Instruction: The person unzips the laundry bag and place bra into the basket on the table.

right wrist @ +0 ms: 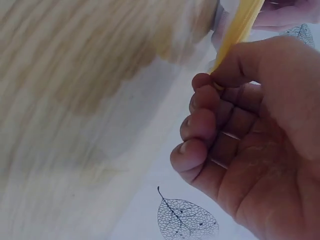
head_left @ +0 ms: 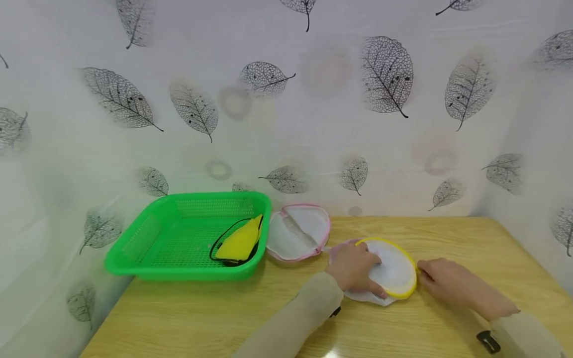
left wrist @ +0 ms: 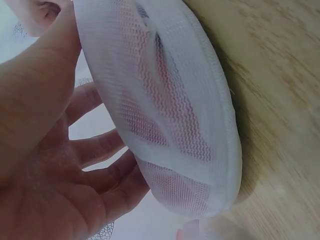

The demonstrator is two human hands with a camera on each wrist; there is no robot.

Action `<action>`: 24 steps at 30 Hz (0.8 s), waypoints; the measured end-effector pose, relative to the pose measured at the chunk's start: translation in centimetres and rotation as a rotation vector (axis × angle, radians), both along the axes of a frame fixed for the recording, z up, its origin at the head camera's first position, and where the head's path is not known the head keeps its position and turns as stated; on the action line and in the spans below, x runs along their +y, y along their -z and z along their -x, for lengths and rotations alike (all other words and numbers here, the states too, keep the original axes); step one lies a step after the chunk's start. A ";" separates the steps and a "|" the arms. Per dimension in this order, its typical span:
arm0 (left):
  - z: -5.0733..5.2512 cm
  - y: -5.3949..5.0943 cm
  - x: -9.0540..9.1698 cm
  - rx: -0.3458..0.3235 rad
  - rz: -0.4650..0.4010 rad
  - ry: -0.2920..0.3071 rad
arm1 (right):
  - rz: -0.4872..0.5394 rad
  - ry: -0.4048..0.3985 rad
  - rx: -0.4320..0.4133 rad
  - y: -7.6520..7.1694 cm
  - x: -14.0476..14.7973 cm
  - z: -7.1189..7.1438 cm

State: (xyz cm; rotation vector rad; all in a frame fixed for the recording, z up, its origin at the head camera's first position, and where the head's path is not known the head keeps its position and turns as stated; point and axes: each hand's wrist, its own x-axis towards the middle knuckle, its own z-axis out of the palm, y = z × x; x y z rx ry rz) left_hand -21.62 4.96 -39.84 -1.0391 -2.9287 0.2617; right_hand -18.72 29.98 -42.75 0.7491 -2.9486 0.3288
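Note:
A round white mesh laundry bag [head_left: 396,268] with yellow trim lies on the wooden table. My left hand [head_left: 355,268] rests on its left part with fingers spread; in the left wrist view, the fingers are loosely bent against the white mesh side [left wrist: 165,105]. At the bag's right edge, my right hand [head_left: 456,283] pinches the yellow trim [right wrist: 237,35] between thumb and index finger, its other fingers curled. Whether a zipper pull is in that pinch is hidden. Pinkish material shows through the mesh in the left wrist view.
Behind and left of the bag lies another white mesh bag [head_left: 309,223] with pink trim. A green plastic basket [head_left: 118,263] stands at the left, holding a yellow fabric item [head_left: 241,243] with black cord. A leaf-patterned curtain [head_left: 313,134] hangs behind the table [head_left: 215,318].

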 end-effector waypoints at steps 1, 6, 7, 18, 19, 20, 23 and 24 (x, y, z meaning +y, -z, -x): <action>0.0 -0.1 0.0 -0.003 0.006 -0.004 | 0.008 -0.003 0.005 0.1 0.1 0.1; 0.0 -0.3 0.1 -0.012 0.011 -0.024 | 0.016 -0.010 0.035 0.3 0.4 0.4; 0.0 -0.3 0.1 -0.012 0.009 -0.024 | 0.015 -0.009 0.036 0.3 0.5 0.5; 0.1 0.1 0.1 -0.018 -0.022 0.006 | 0.024 -0.062 0.041 0.8 0.6 0.2; 0.1 0.1 0.1 -0.018 -0.024 0.006 | 0.028 -0.063 0.034 0.7 0.6 0.1; 0.1 0.1 0.1 -0.017 -0.026 0.005 | 0.029 -0.062 0.028 0.7 0.6 0.0; 0.1 0.1 0.2 -0.017 -0.023 0.001 | 0.028 -0.048 0.015 0.7 0.5 -0.4; 0.1 0.2 0.2 -0.016 -0.021 0.001 | 0.024 -0.042 0.010 0.7 0.6 -0.5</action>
